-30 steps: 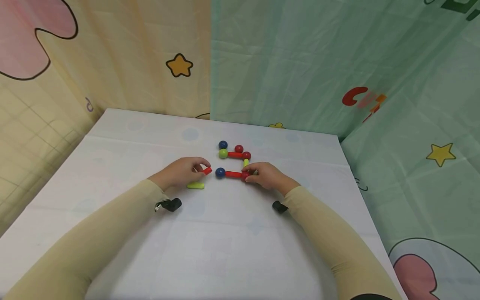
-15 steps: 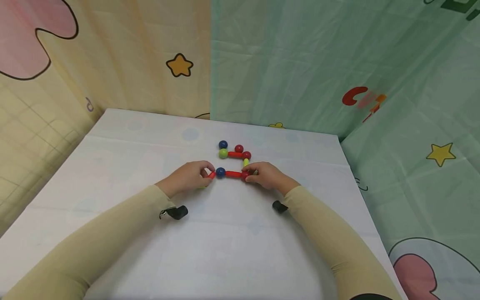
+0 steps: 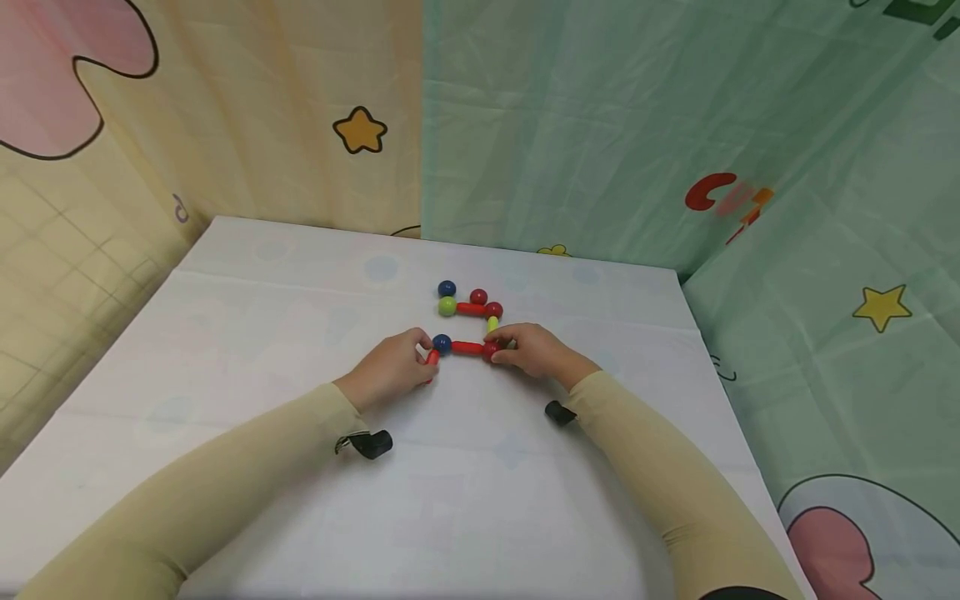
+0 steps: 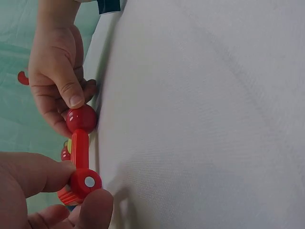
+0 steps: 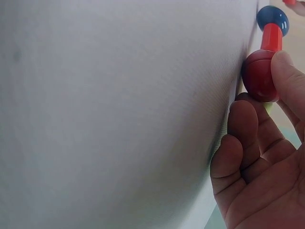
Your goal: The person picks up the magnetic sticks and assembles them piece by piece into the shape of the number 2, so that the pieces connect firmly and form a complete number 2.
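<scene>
In the head view my left hand pinches a short red rod between thumb and fingers. Its upper end is at the blue ball; I cannot tell whether they touch. The left wrist view shows the held red rod with a white dot on its near end. My right hand holds a dark red ball between thumb and fingers. A second red rod joins that ball to the blue one. Behind the right fingers, a yellow-green rod leads to another red ball.
Farther back, a red rod links that red ball to a green ball. A blue ball and a red ball sit just behind. All lie on a white-covered table with patterned curtains around it.
My left hand has moved right with the red rod to the blue ball and turned the rod to point toward me. The loose yellow-green rod is now hidden. My right hand stays put.
</scene>
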{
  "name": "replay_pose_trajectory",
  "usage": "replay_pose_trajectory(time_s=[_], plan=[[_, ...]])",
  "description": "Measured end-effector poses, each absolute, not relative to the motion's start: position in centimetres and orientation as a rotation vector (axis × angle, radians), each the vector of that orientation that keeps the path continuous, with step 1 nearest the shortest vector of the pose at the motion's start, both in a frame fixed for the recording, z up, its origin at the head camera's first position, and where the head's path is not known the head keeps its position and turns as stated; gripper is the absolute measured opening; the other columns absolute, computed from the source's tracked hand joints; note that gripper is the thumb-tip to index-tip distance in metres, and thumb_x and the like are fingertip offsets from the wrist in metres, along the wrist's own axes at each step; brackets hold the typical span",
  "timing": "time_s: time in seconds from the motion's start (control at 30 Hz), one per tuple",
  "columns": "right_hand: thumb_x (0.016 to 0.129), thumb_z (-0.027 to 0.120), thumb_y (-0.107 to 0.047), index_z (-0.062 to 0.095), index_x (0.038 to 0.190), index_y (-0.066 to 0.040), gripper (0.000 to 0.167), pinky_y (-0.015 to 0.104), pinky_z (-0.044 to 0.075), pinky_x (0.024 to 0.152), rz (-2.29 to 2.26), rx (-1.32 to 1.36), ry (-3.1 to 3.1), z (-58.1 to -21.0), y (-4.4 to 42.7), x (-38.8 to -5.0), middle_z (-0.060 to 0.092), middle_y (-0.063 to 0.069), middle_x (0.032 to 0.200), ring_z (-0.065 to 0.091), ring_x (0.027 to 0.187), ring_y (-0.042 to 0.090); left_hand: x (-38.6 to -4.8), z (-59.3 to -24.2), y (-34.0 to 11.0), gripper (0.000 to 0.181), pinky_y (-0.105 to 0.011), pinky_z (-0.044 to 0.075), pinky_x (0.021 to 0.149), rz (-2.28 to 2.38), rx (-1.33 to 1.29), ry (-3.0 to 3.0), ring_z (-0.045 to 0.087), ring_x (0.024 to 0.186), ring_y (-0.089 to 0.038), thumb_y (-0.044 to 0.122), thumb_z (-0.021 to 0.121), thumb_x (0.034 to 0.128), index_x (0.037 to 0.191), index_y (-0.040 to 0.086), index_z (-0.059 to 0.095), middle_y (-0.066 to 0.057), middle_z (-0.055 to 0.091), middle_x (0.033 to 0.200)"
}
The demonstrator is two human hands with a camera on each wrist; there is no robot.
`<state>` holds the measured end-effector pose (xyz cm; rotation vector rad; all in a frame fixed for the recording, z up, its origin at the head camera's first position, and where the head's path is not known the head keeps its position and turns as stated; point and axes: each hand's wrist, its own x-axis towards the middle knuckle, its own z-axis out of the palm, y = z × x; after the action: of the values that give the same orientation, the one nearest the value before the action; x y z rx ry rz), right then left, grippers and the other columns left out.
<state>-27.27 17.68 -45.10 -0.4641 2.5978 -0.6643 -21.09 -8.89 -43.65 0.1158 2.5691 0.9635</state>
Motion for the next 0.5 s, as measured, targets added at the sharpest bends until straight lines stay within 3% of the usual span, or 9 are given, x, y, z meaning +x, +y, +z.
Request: replay_pose_trajectory(time_s=[0.5], plan=[[0.098, 0.076, -0.030, 0.069, 0.139, -0.027, 0.041, 0.033, 0.052, 0.088, -0.661, -0.454, 2.603, -44.89, 17.59, -27.13, 0.067, 0.001, 0.120, 0.057, 0.107, 0.022, -20.87, -43.96, -7.95, 0.035, -0.030, 0.044, 0.066, 0.964, 0.083, 2.594, 0.060, 0.075, -0.020, 0.028, 0.072, 0.0995, 0.125, 0.009, 0.057, -0.005, 0.069, 0.084]])
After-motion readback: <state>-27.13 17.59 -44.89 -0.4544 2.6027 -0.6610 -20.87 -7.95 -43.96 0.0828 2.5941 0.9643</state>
